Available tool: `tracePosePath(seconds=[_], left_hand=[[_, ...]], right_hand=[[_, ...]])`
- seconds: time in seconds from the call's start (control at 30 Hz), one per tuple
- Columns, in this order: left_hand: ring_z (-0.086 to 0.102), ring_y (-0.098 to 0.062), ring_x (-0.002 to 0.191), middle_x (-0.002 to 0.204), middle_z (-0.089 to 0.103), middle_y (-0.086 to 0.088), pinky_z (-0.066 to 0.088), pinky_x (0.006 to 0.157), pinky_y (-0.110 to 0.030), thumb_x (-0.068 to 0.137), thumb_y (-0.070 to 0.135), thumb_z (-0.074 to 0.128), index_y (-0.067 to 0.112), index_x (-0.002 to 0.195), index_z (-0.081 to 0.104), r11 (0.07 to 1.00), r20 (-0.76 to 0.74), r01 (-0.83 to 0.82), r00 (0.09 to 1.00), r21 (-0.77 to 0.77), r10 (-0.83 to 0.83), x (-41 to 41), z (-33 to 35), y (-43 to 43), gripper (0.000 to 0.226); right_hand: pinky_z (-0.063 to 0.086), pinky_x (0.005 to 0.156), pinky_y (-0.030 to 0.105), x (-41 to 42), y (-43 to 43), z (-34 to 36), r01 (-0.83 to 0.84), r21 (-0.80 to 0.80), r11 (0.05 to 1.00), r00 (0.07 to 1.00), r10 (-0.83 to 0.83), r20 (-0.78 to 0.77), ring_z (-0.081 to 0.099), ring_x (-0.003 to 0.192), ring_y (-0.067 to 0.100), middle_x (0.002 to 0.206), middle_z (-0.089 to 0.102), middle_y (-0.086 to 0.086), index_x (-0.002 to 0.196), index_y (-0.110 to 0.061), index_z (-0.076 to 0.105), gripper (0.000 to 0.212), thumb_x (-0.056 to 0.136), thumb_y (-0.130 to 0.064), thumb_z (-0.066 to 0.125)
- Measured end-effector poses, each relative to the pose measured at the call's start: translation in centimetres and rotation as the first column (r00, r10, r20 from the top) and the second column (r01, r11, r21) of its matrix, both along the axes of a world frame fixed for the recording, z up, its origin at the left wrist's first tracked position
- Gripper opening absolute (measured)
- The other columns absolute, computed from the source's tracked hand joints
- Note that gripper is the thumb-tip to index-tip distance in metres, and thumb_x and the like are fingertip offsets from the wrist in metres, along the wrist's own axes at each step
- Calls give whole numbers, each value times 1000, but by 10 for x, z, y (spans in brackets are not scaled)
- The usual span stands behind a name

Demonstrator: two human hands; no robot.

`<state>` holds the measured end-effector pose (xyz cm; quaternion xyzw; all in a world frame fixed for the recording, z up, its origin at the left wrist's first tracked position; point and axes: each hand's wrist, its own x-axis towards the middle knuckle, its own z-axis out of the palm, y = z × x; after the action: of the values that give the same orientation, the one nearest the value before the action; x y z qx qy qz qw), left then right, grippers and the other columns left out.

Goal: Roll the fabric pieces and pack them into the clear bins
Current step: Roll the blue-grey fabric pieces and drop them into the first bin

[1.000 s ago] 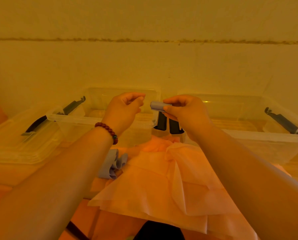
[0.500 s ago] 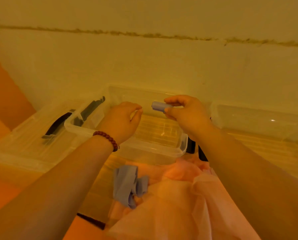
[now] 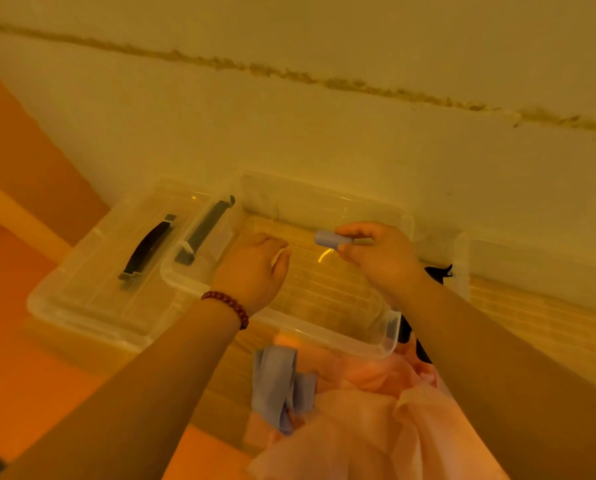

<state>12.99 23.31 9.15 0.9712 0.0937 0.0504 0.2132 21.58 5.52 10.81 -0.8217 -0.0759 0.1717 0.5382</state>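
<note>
Blue rolled fabric (image 3: 327,238) sticks out leftward from the right grip (image 3: 379,258), pinched between thumb and fingers, its other end hidden inside them. It hangs mid-frame above the open clear bin (image 3: 324,327). The left grip (image 3: 255,271), just left of the roll and apart from it, is loosely curled and holds nothing. At lower centre, loose blue fabric (image 3: 275,386) lies beside pink fabric (image 3: 376,420), which the bottom edge cuts off.

Tight blue roll (image 3: 327,238) (horizontal) over clear bin (image 3: 307,202); pink fabric (image 3: 358,427) beside.
</note>
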Motion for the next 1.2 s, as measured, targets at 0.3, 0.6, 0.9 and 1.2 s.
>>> tracePosePath(seconds=[0.3,0.6,0.9,1.2], left_hand=[[61,-33,100,113,66,-12,52,82,-43,94,33,41,9,113,67,997,-40,1,999,83,2,12,-2,32,41],[49,-34,121,128,57,-10,42,97,-52,91,32,45,16,120,62,989,-2,19,1000,145,-19,31,-3,65,37],[8,-30,146,156,23,-7,2,116,-50,98,39,38,23,143,38,964,-101,9,995,265,19,44,-13,79,47],[-7,-33,147,160,4,-12,-5,116,-47,99,48,28,23,148,29,949,-151,-23,986,314,73,47,-23,82,55]], right_hand=[[46,63,20,23,29,-23,-8,-158,987,999,3,-32,59,83,14,101,64,-5,107,-28,68,24,91,-11,63],[40,71,21,48,47,-43,52,-265,963,995,-71,-65,59,99,20,112,64,2,119,-16,66,27,94,-9,59],[37,55,21,59,52,-67,248,-331,910,948,-299,-112,60,100,26,118,65,11,121,-12,61,27,94,-13,60],[42,71,30,63,53,-81,348,-337,875,899,-414,-146,57,94,24,114,65,8,118,-20,64,24,95,-22,61]])
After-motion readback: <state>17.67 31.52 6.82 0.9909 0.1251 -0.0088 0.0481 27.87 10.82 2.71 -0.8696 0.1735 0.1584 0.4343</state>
